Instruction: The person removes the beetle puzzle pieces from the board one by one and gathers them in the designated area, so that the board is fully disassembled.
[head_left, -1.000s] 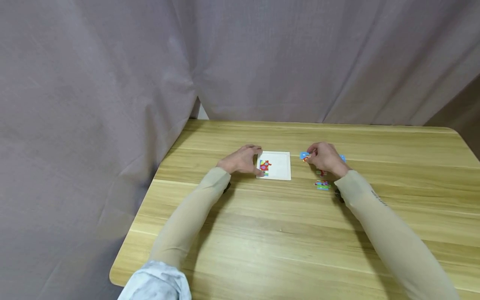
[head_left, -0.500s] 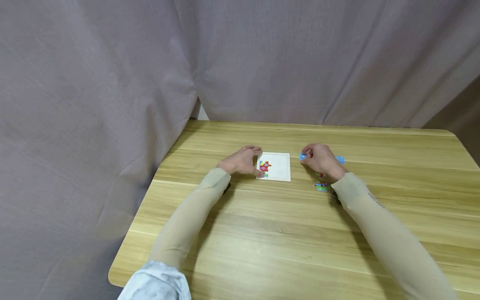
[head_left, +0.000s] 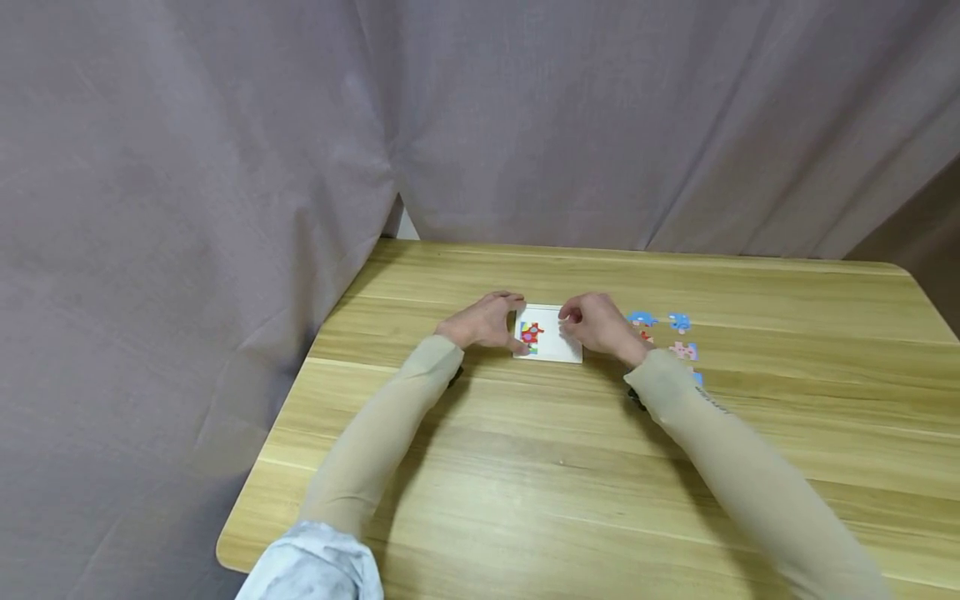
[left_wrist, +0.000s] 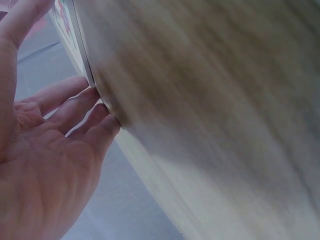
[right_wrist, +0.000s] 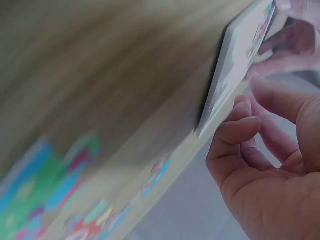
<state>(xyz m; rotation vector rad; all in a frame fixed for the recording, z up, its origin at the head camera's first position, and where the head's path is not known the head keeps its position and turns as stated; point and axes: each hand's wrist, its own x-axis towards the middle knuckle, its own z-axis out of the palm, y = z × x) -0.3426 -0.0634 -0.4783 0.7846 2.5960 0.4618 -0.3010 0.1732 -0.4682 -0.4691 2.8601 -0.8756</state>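
A white square puzzle tray (head_left: 553,348) lies on the table, with a few joined red and multicoloured jigsaw pieces (head_left: 531,333) along its left side. My left hand (head_left: 486,322) holds the tray by its left side, thumb near the lower corner and fingers at the upper one. In the left wrist view those fingers (left_wrist: 75,107) touch the tray's edge. Over the tray's right edge is my right hand (head_left: 596,323), its thumb and fingertips drawn together in a pinch. The jigsaw piece in that pinch is hidden by the fingers in both views.
Loose jigsaw pieces lie right of the tray: a blue one (head_left: 642,318), another blue one (head_left: 679,322) and a pink one (head_left: 684,350). Others are partly covered by the right forearm. A grey curtain (head_left: 525,125) hangs behind the wooden table (head_left: 525,483).
My right hand has pinched a blue jigsaw piece from the table and moved left to the tray. The left hand has stayed on the tray. More loose pieces are uncovered.
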